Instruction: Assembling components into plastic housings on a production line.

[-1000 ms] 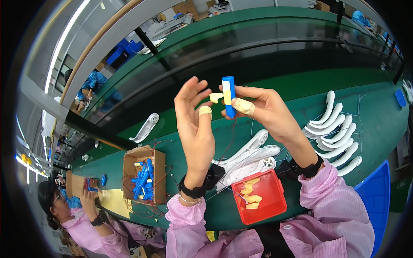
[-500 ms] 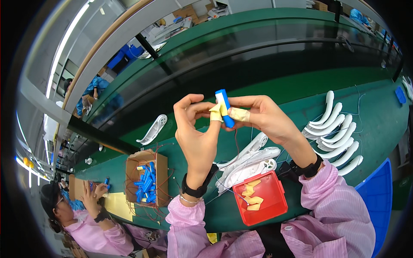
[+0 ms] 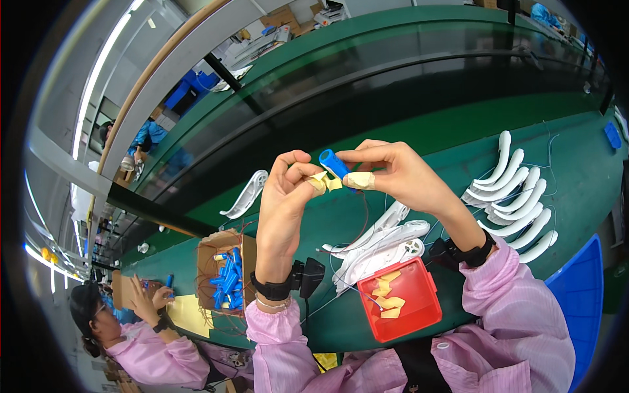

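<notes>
Both forearms rise, the left hand point(image 3: 286, 196) and right hand point(image 3: 393, 173) raised with pinched fingertips meeting.

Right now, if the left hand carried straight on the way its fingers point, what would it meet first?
Probably the blue cylinder and the right hand holding it: the left hand pinches yellow tape right against them, though depth is unclear.

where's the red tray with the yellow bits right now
In the head view the red tray sits on the green table low and just right of centre, below the right hand, beside the white curved parts near the person's body.
</notes>
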`<state>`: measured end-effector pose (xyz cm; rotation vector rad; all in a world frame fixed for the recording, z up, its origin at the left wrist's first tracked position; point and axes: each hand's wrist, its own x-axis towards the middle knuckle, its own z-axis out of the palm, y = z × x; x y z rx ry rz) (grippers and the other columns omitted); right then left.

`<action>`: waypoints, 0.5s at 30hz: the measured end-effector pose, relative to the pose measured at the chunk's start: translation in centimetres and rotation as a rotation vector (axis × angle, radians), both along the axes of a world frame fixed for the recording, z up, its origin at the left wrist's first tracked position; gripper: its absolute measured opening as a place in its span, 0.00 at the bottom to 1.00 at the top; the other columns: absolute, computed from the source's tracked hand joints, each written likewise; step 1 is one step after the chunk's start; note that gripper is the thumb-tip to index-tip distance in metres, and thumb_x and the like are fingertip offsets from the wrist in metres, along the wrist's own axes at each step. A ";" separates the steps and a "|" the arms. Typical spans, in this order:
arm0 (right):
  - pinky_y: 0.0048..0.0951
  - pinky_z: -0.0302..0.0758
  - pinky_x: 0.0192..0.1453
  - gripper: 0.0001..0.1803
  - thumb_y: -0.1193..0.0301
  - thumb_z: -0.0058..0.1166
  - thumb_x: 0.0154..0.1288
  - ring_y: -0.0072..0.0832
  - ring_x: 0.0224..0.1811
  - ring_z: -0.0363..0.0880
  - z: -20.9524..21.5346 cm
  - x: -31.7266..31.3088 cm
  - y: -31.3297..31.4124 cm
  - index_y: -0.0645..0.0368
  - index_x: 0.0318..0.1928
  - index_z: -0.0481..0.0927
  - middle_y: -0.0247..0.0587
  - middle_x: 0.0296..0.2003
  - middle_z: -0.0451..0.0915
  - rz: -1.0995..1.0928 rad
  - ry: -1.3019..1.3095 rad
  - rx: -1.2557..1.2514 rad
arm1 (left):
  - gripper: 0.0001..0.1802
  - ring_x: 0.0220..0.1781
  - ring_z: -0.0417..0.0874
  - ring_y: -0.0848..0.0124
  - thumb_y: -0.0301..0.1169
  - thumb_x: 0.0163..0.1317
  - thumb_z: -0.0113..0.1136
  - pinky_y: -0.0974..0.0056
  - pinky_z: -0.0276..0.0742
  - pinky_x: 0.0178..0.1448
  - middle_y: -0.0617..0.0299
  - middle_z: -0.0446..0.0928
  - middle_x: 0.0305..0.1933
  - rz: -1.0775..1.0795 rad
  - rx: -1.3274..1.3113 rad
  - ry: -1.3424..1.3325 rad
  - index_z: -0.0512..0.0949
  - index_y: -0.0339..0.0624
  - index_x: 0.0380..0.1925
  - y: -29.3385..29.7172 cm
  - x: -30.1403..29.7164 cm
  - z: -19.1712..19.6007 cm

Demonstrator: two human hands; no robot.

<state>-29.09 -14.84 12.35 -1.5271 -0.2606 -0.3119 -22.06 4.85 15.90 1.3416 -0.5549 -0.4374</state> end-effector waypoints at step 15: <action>0.26 0.81 0.45 0.23 0.71 0.62 0.66 0.23 0.40 0.82 -0.1 0.1 -0.2 0.69 0.59 0.78 0.42 0.41 0.83 0.187 0.102 0.238 | 0.29 0.53 0.79 0.67 0.25 0.63 0.56 0.62 0.76 0.58 0.53 0.75 0.52 0.119 0.026 -0.273 0.62 0.35 0.65 -0.8 -2.7 -0.1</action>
